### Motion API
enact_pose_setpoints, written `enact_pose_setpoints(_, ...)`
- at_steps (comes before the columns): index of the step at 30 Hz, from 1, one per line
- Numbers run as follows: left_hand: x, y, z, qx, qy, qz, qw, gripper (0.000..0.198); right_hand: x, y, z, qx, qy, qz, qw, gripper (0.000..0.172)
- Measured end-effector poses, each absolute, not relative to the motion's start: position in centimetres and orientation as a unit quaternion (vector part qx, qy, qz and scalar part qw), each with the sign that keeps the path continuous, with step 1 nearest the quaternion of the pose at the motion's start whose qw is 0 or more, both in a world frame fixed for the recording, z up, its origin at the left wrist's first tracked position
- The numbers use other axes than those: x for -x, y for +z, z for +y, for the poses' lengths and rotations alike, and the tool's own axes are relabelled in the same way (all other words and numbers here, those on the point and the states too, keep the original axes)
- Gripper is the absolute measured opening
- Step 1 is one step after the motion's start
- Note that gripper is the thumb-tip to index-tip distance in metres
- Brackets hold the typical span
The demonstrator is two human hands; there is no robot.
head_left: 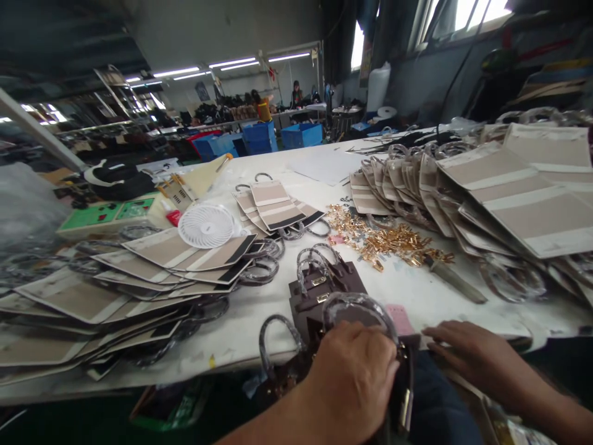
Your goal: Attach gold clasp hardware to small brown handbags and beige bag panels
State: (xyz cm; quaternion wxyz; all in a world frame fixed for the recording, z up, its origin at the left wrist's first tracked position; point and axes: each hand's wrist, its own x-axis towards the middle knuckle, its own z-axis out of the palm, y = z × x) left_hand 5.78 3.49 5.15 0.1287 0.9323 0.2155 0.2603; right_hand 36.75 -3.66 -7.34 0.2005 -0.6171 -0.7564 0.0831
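Observation:
My left hand (354,377) is closed over a dark brown bag part (324,303) with a plastic-wrapped handle (356,309) at the table's near edge. More brown pieces with wrapped handles are stacked just beyond it. My right hand (467,352) lies on the table edge to the right, fingers stretched toward a small pink tool (401,320); nothing shows in it. A heap of small gold metal fittings (384,238) lies on the white table (417,284) beyond both hands.
Stacks of beige bag panels with handles lie at the left (139,272), middle (273,207) and right (509,191). A small white fan (206,225) and a green board (106,216) sit at left. Blue crates (259,139) and a seated person (296,94) are far back.

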Motion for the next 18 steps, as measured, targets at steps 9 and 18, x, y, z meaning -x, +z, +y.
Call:
enact_pose_setpoints(9,-0.1,4.6,3.1,-0.842,0.391,0.352,0.117,0.024,-32.4,-8.0,1.1,0.604,0.056,-0.762,0.228,0.034)
enact_pose_setpoints(18,3.6,2.0,5.7,-0.706,0.385,0.547,0.232,0.046,-34.1,-3.7,-2.2,0.616,0.240,-0.740,0.123,0.015)
